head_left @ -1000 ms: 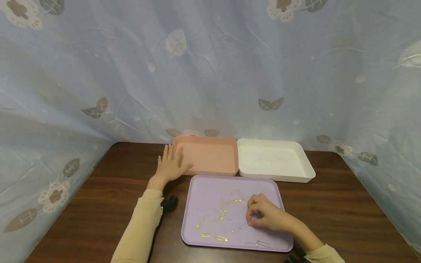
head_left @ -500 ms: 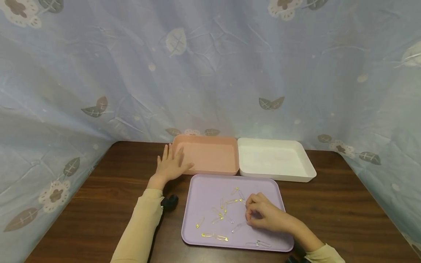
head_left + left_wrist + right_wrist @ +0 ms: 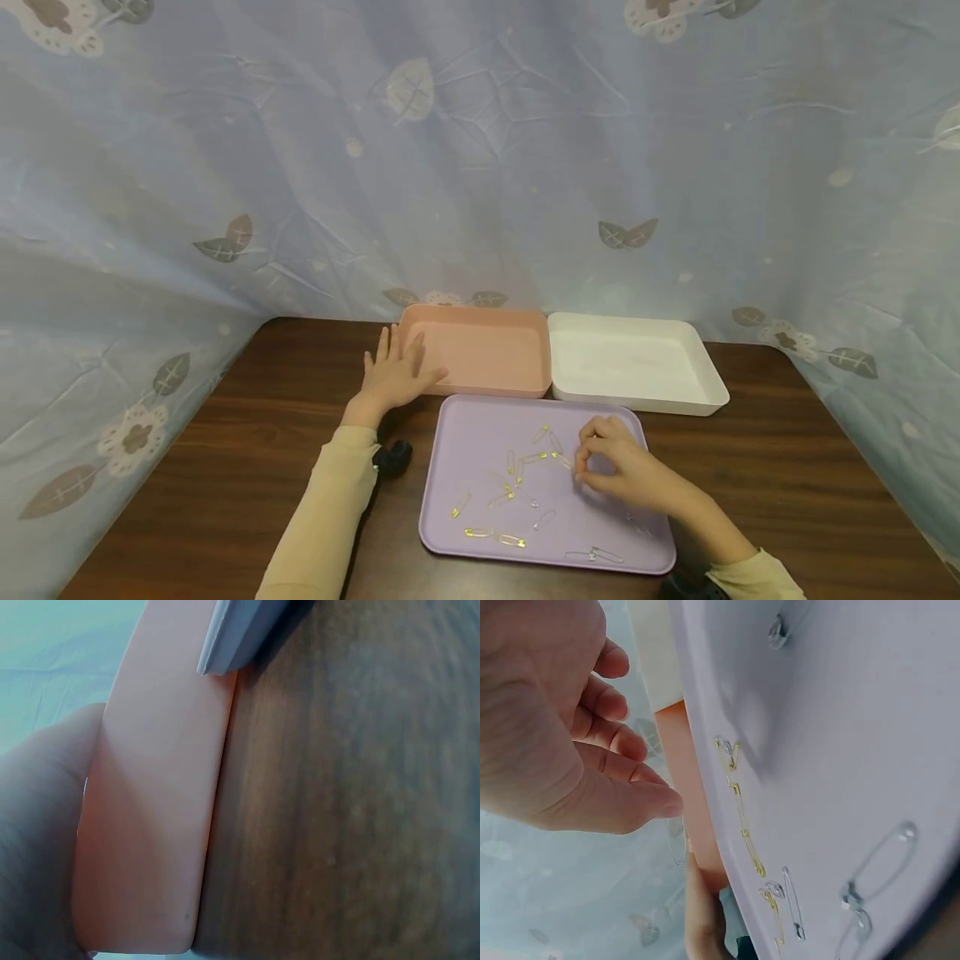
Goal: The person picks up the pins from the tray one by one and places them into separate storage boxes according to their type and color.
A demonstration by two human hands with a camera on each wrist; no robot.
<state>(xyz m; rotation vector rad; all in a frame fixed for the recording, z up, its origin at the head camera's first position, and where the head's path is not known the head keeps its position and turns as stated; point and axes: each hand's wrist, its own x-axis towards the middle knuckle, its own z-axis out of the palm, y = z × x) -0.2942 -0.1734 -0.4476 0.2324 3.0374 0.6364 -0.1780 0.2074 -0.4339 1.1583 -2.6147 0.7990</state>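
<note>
Between thumb and fingertip of the right hand (image 3: 615, 467), lifted just above the lilac tray (image 3: 465, 417), a silver safety pin (image 3: 676, 838) is pinched. Below it, gold and silver safety pins (image 3: 517, 467) lie scattered over the tray's middle and near edge, on the dark wood surface (image 3: 247, 467). Left hand (image 3: 393, 375) rests flat, fingers straight, against the left wall of the pink tray (image 3: 480, 354); white tray (image 3: 637, 362) sits touching it on the right.
</note>
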